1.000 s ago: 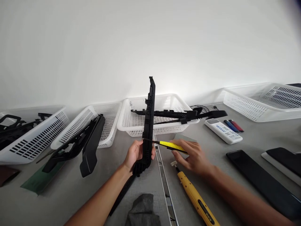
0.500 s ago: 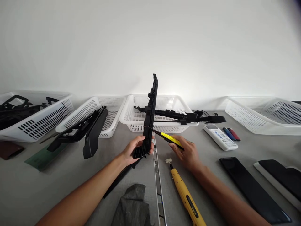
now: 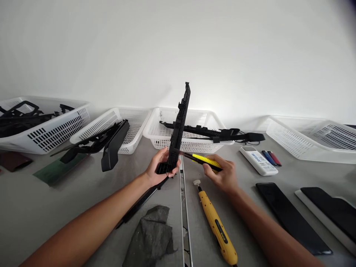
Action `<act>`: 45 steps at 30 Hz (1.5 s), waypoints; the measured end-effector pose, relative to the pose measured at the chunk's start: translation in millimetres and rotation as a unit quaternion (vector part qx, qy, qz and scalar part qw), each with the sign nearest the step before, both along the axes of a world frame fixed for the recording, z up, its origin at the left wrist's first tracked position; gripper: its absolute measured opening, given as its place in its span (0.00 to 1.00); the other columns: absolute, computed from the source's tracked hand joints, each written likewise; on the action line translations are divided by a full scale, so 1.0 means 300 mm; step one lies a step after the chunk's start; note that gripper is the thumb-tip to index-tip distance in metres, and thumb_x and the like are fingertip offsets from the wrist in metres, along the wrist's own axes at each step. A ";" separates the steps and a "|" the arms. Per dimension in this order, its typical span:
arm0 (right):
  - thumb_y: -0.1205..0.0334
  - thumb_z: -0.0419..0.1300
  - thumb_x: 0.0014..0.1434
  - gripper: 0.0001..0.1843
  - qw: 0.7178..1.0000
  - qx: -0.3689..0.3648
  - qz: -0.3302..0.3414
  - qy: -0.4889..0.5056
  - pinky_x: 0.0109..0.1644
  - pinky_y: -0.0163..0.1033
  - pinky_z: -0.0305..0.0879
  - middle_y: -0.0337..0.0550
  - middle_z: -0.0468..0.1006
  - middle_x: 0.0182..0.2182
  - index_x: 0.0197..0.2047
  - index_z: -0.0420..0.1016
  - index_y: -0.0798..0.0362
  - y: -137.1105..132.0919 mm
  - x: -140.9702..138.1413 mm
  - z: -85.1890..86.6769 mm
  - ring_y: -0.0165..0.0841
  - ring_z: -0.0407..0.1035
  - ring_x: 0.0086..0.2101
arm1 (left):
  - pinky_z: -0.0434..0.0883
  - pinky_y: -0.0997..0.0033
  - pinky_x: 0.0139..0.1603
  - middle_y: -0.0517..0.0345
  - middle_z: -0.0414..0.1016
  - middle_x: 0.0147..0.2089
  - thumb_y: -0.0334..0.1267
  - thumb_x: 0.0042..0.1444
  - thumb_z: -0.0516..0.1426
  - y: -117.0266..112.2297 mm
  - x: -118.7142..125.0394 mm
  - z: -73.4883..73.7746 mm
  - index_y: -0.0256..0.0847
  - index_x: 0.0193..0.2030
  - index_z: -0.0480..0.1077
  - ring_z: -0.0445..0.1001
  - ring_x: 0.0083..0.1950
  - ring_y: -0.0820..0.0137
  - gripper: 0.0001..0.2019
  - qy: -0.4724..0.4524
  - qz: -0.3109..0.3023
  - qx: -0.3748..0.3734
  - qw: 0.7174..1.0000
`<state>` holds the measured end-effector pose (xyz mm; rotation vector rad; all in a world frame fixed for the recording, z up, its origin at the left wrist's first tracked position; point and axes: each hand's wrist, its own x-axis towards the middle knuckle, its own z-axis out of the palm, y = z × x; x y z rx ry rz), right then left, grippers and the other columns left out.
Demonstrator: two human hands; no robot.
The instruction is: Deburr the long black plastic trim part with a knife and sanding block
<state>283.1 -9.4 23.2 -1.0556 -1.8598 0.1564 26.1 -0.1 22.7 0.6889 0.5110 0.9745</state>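
My left hand (image 3: 158, 167) is closed around the lower end of a long black plastic trim piece (image 3: 180, 124), which stands nearly upright and leans slightly right. A yellow and black utility knife (image 3: 207, 161) is gripped in my right hand (image 3: 224, 174). Its blade points left and meets the trim piece's right edge just above my left fingers; whether it touches cannot be made out. Beneath my left hand another thin black strip (image 3: 141, 204) lies on the table. A yellow handheld rotary tool (image 3: 218, 226) with a pale tip lies below my right hand.
Behind my hands, a white basket (image 3: 189, 146) has black trim pieces across it. More white baskets stand at left (image 3: 59, 129) and right (image 3: 311, 148). A dark cloth (image 3: 151, 233) lies in front. A white device (image 3: 258, 161) and a black phone (image 3: 292, 218) lie right. A gap (image 3: 183, 207) splits the tabletop.
The trim piece has tilted a little more to the right. My right hand has turned slightly, bringing the knife closer to level. The whole view has shifted a little.
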 end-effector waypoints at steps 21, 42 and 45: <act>0.54 0.62 0.60 0.11 0.998 -0.069 0.007 -0.012 0.26 0.35 0.60 0.37 0.74 0.22 0.32 0.78 0.52 0.014 0.042 0.074 0.30 0.64 0.22 | 0.63 0.78 0.17 0.50 0.77 0.37 0.50 0.65 0.64 0.003 0.015 -0.001 0.32 0.39 0.77 0.75 0.27 0.72 0.18 0.030 0.031 -0.013 0.999; 0.46 0.60 0.60 0.18 0.966 -0.251 0.045 0.046 0.30 0.38 0.56 0.36 0.67 0.22 0.28 0.73 0.51 -0.022 0.007 0.042 0.32 0.61 0.26 | 0.63 0.77 0.21 0.54 0.75 0.30 0.49 0.64 0.65 0.026 -0.013 0.015 0.32 0.47 0.80 0.74 0.25 0.71 0.18 0.036 0.040 0.013 0.998; 0.48 0.61 0.60 0.16 0.974 -0.223 0.016 0.033 0.31 0.38 0.56 0.37 0.69 0.22 0.30 0.76 0.52 -0.033 0.006 0.024 0.32 0.62 0.26 | 0.64 0.77 0.21 0.53 0.76 0.31 0.48 0.63 0.66 0.030 -0.012 0.007 0.32 0.48 0.80 0.74 0.25 0.72 0.18 0.033 0.035 0.013 0.999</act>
